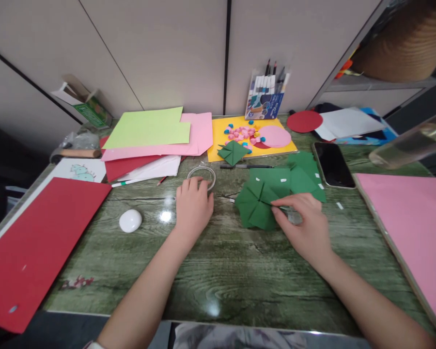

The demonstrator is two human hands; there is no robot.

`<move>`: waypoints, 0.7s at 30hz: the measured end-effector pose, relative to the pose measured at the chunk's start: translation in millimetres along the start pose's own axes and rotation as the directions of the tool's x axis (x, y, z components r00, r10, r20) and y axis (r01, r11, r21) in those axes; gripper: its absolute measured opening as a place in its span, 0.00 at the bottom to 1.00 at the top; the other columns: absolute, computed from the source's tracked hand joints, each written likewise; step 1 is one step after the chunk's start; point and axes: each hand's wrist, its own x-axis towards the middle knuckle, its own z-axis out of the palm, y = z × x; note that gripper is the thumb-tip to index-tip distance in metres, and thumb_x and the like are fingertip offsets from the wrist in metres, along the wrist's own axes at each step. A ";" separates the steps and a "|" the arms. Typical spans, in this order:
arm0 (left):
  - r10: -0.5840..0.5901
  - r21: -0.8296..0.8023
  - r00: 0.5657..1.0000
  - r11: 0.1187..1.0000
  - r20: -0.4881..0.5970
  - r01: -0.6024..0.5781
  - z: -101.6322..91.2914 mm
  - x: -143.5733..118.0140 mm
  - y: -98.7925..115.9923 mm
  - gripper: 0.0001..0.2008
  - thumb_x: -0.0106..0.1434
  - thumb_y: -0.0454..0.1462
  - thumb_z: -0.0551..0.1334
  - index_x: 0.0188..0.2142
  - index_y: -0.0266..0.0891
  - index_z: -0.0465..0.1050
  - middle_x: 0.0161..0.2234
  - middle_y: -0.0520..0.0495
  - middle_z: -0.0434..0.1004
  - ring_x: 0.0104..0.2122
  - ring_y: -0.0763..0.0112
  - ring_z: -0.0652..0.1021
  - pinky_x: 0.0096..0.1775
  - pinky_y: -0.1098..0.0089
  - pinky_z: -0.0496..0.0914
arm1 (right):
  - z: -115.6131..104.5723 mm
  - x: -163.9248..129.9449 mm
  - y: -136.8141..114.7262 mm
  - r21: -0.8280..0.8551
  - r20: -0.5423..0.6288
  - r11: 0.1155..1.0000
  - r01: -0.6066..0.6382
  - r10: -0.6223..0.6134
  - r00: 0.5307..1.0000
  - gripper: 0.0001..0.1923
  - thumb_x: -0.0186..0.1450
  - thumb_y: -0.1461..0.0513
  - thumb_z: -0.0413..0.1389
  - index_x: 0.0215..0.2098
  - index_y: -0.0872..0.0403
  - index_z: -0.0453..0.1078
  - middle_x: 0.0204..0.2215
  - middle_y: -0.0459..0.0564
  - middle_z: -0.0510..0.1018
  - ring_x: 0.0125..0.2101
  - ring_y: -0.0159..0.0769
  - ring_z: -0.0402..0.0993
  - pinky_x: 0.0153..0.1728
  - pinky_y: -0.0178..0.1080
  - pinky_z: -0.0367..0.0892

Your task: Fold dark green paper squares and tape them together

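Note:
My left hand (192, 207) rests on the green wood-grain table, its fingertips touching a clear roll of tape (202, 173). My right hand (305, 224) presses its fingertips on the right edge of a folded dark green paper piece (256, 206). More dark green paper sheets (294, 177) with small white tape bits lie just behind it. A smaller folded green shape (233, 151) sits on a yellow sheet (218, 145) farther back, beside several small pink and blue paper bits (243, 133) and a pink circle (275, 136).
A large red sheet (32, 247) lies at the left, a white oval object (130, 220) near it. Lime, pink, red and white papers (152, 138) are stacked behind. A phone (333, 165), a black pen (245, 166), a marker pack (265, 97), a red circle (304, 121) and a pink board (414, 228) lie to the right.

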 end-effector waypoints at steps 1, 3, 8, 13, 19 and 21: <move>-0.002 0.042 1.000 0.999 0.008 0.002 2.9 0.9 -2.3 0.09 0.59 0.34 0.56 0.39 0.37 0.70 0.46 0.38 0.71 0.46 0.53 0.68 0.43 0.56 0.62 | 0.6 -0.5 -1.4 -0.032 0.031 0.999 0.039 -0.038 0.999 0.05 0.59 0.62 0.56 0.35 0.49 0.70 0.31 0.45 0.76 0.36 0.39 0.69 0.42 0.46 0.58; 0.011 0.086 1.000 0.996 0.006 -0.012 8.0 1.2 -4.3 0.07 0.59 0.33 0.55 0.35 0.37 0.71 0.45 0.37 0.70 0.47 0.53 0.67 0.45 0.56 0.61 | 0.8 -1.7 -4.9 -0.056 0.067 0.992 0.111 -0.108 0.992 0.09 0.59 0.62 0.55 0.39 0.49 0.69 0.35 0.46 0.76 0.39 0.40 0.69 0.47 0.49 0.56; 0.023 -0.047 1.000 0.999 -0.002 -0.023 2.4 -0.9 2.4 0.05 0.61 0.33 0.54 0.35 0.36 0.68 0.34 0.40 0.73 0.40 0.56 0.71 0.44 0.55 0.60 | -2.9 -5.1 -9.8 0.003 0.002 0.981 0.194 -0.194 0.981 0.11 0.58 0.63 0.55 0.40 0.49 0.68 0.36 0.47 0.76 0.38 0.39 0.70 0.48 0.50 0.56; 0.012 -0.607 0.993 0.792 0.116 0.061 -19.7 -13.1 25.3 0.05 0.63 0.37 0.54 0.36 0.39 0.65 0.32 0.49 0.74 0.34 0.67 0.73 0.37 0.66 0.65 | -4.2 -8.8 -9.9 0.139 0.003 0.978 0.153 -0.155 0.988 0.13 0.58 0.65 0.55 0.42 0.47 0.68 0.35 0.47 0.77 0.38 0.40 0.71 0.46 0.49 0.60; 0.016 -0.833 0.978 0.526 0.209 0.170 -24.6 -29.3 50.8 0.02 0.59 0.36 0.60 0.33 0.40 0.69 0.29 0.52 0.75 0.30 0.73 0.73 0.34 0.72 0.67 | -2.9 -13.4 -17.8 0.313 0.091 0.939 0.144 -0.181 0.979 0.28 0.61 0.67 0.53 0.58 0.46 0.57 0.47 0.51 0.73 0.46 0.40 0.69 0.45 0.47 0.64; 0.023 -0.844 0.978 0.509 0.207 0.167 -22.8 -31.4 53.5 0.02 0.58 0.36 0.61 0.32 0.40 0.70 0.29 0.52 0.76 0.30 0.73 0.74 0.34 0.72 0.67 | -2.2 -15.7 -19.7 0.352 0.105 0.926 0.140 -0.187 0.977 0.29 0.61 0.68 0.53 0.59 0.45 0.56 0.49 0.51 0.73 0.48 0.39 0.68 0.47 0.47 0.64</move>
